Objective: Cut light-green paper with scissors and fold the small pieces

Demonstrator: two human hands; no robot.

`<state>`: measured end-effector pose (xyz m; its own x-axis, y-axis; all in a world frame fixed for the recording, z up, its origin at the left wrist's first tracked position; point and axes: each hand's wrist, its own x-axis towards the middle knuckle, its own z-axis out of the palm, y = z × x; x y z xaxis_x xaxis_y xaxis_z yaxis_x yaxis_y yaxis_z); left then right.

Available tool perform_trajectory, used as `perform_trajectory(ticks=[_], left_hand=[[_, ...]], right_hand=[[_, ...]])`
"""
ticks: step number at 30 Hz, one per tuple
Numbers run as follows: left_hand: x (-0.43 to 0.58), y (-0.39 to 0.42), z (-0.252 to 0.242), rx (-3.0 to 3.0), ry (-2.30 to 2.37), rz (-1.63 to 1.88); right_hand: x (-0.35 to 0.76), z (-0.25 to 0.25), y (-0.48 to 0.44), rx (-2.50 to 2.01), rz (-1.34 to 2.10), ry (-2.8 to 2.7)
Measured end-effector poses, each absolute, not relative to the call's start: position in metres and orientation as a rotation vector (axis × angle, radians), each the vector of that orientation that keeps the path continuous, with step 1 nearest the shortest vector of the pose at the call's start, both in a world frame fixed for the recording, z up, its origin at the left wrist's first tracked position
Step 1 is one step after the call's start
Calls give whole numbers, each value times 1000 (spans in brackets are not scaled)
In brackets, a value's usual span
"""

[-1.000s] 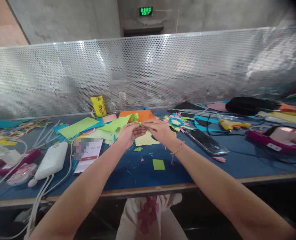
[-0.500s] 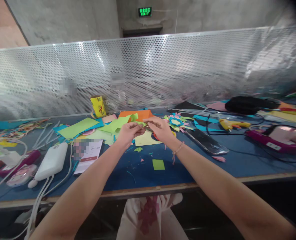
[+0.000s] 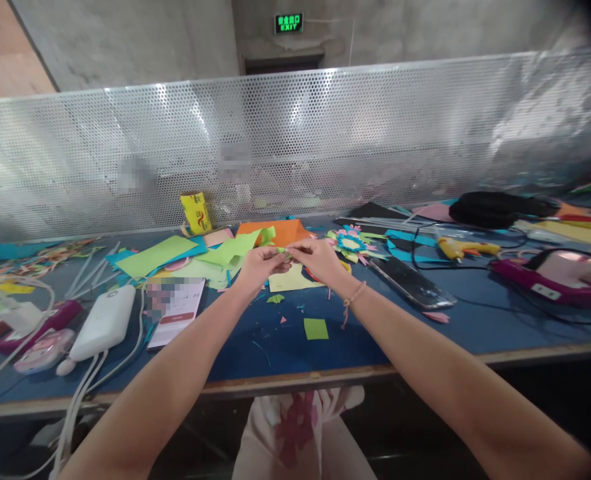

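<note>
Both hands meet over the middle of the blue table (image 3: 255,360). My left hand (image 3: 262,265) is closed, its thumb and fingers pinching a small piece of green paper (image 3: 283,251). From the other side my right hand (image 3: 318,262) pinches the same piece, mostly hidden behind the fingertips. Below the hands lie a cream paper sheet (image 3: 289,283), a green paper square (image 3: 316,329) and a small cut green scrap (image 3: 276,299). Scissors with an orange and yellow handle (image 3: 345,267) are partly covered by my right hand. A paper flower (image 3: 351,241) with a blue ring rests just right of it.
Green paper sheets (image 3: 160,256) and a lit phone (image 3: 179,313) lie left, near a white power bank (image 3: 104,323) with cables. To the right are a dark phone (image 3: 412,283), a yellow glue gun (image 3: 468,249) and a purple power strip (image 3: 545,283). A perforated metal screen (image 3: 295,147) stands behind.
The green paper between my fingers shows less now, as my fingertips have drawn closer together around it. My arms and the things on the table stay nearly in place.
</note>
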<state>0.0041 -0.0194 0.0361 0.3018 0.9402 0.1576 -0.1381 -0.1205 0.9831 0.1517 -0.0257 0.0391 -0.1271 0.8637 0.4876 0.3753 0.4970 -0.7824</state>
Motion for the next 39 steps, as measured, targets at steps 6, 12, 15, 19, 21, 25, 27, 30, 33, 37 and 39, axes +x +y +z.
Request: perform_trajectory(ticks=[6,12,15,19,21,25,27,30,33,37,39], left_hand=[[4,-17,32,1364,800,1131],[6,-14,30,1366,805,1144],[6,-14,31,1380,797,1155],[6,-17,33,1402,796,1150],[6,-18,34,1411,808,1146],[8,-20,35,1415,822,1140],[8,-20,34,1432,822,1149],[7,-19,33,1493,825,1177],[7,-17,31,1534,846,1200],[6,-16,30,1562,887,1226],[6,-15,30,1557,895,1247]], right_hand=[[152,38,-26,-1125,356,-1804],[151,37,-25,-1099,414,-1742],[151,37,-25,-1096,489,-1713],[152,36,-23,-1068,542,-1700],[153,35,-22,-1063,538,-1709],[153,36,-23,-1086,483,-1732],[152,38,-25,-1088,469,-1730],[151,39,-27,-1089,493,-1728],[151,39,-28,-1080,540,-1737],[150,40,-28,-1080,627,-1712],[150,40,-27,-1074,695,-1675]])
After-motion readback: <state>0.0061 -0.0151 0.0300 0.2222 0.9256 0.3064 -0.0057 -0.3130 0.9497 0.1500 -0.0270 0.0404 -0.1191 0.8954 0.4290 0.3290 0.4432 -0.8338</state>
